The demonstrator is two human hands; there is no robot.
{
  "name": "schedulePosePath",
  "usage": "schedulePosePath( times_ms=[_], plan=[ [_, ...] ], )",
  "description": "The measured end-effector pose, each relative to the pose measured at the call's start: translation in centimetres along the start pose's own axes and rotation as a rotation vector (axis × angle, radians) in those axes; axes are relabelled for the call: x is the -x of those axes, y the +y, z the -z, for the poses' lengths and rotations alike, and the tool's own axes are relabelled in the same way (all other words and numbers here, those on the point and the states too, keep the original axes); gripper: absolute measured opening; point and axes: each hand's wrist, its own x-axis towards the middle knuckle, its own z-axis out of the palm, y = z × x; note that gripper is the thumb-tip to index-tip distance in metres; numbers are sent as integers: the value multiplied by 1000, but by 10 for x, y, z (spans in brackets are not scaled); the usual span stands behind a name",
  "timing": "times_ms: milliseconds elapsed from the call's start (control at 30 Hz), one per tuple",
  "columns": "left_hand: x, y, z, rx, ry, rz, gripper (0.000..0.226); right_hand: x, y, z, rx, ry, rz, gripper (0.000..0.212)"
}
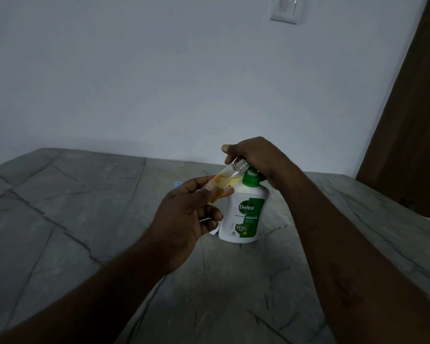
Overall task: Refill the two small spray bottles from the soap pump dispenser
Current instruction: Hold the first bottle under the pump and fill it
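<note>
Our left hand (pixel 184 214) pinches a small clear plastic spray bottle (pixel 227 182), uncapped, tilted, partly filled with amber liquid. Its open neck sits under our right hand (pixel 253 157), which curls over the green pump of the rounded white soap dispenser (pixel 243 214) standing on veined grey stone (pixel 85 219).

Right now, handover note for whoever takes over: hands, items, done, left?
Left hand: holds the small spray bottle tilted, open neck up at the pump spout, cap off. Amber liquid partly fills it.
Right hand: on top of the soap dispenser's green pump head, fingers curled over it.
Dispenser stands upright on the grey stone counter.
Done: first bottle opened, part filled.
Left: finish filling, recap, then refill the second bottle. I can't identify the second bottle here; a small blue item peeks out behind the left hand.
</note>
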Motion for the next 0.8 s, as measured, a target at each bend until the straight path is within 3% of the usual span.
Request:
schedulePosePath(
  times_ms=[267,433,633,800],
  plan=[
    [-1,1,-1,6,-10,8,35,-1,-5,2,63,79,86,39],
    [0,-1,-2,-6,-11,-4,48,1,-7,2,72,129,116,38],
    [-1,-2,-2,-17,9,-10,34,2,-8,3,82,91,73,38],
    [-2,-6,-1,-6,21,-33,44,1,-4,1,41,59,-7,35]
  ],
)
